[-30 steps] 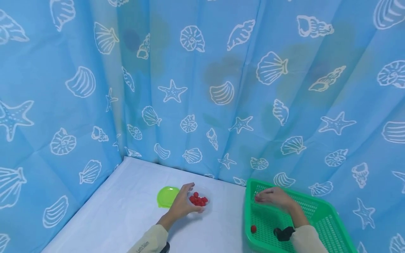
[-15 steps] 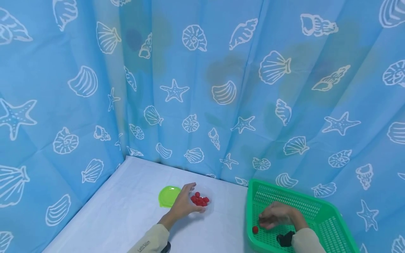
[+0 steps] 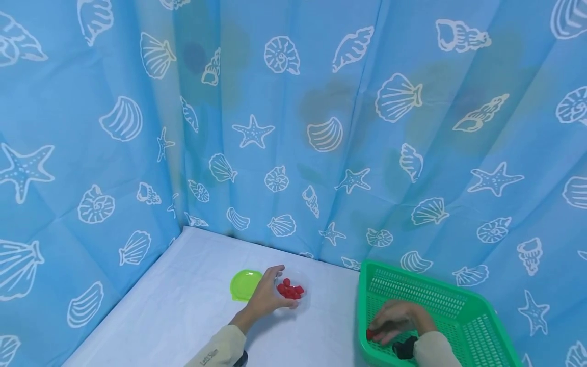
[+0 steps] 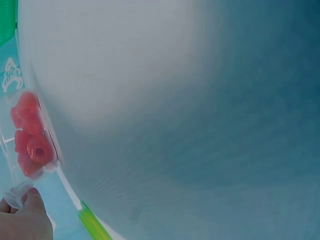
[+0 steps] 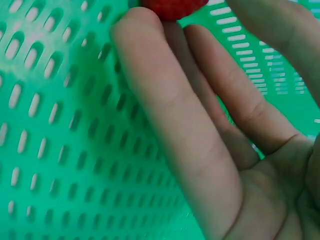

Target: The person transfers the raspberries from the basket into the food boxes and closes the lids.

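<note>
On the white table my left hand [image 3: 267, 299] grips the near-left side of a small clear container [image 3: 304, 299] with thumb and fingers. Several red raspberries [image 3: 290, 290] lie inside it. The left wrist view catches these raspberries [image 4: 32, 135] through the clear wall, with part of my hand [image 4: 27, 217] below. My right hand [image 3: 398, 318] reaches down into a green plastic basket [image 3: 440, 298]. Its fingertips touch a single raspberry [image 3: 369, 334] by the basket's left wall. In the right wrist view the fingers are fairly straight, with the raspberry [image 5: 175, 7] cut off at the top edge.
A lime-green lid [image 3: 245, 284] lies left of the container. The basket's slotted walls rise around my right hand. A blue curtain [image 3: 284, 127] with white seashell prints hangs behind and to the left of the table.
My right hand dips lower into the basket and moves left until its fingertips reach the raspberry. The left hand stays on the container. The head view shifts slightly.
</note>
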A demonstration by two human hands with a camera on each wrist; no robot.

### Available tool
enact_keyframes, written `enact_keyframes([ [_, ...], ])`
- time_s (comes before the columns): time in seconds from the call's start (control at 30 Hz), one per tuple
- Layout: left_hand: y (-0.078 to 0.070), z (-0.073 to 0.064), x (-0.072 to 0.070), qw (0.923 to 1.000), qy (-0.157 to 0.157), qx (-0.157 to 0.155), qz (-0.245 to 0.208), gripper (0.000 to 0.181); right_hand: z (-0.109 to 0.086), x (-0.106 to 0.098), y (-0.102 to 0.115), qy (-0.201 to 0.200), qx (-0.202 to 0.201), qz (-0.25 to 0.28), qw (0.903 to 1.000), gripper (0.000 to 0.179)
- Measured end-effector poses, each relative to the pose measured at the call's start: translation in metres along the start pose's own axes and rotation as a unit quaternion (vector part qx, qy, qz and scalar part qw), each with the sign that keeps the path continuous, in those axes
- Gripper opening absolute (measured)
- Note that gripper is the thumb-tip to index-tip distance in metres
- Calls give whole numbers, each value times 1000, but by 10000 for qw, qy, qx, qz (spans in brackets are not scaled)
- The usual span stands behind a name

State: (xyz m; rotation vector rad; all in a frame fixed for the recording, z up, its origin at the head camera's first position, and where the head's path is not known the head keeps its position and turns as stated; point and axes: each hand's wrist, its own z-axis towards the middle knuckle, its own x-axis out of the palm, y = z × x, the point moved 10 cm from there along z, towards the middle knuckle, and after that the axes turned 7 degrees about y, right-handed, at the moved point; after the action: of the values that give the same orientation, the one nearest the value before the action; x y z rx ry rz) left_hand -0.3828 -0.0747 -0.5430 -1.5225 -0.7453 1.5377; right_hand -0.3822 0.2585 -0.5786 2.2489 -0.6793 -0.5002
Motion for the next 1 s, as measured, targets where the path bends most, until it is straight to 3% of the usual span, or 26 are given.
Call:
enact_keyframes([
  [0.27, 2, 0, -1, 10000, -21, 27, -52, 99, 3, 9, 12, -19, 91, -305, 9995, 19],
  [0.63, 2, 1, 0, 10000, -11, 66, -31, 100, 1, 5, 16, -211, 77, -373, 9991, 21],
  [0.77, 0, 1, 1, 9999, 61, 50, -80, 99, -3, 1, 17, -221, -131, -268, 9993, 23],
  [1.0, 2, 1, 1, 9999, 60, 33, -125, 98, -9, -8, 28, -66, -846, -225, 9961, 23],
])
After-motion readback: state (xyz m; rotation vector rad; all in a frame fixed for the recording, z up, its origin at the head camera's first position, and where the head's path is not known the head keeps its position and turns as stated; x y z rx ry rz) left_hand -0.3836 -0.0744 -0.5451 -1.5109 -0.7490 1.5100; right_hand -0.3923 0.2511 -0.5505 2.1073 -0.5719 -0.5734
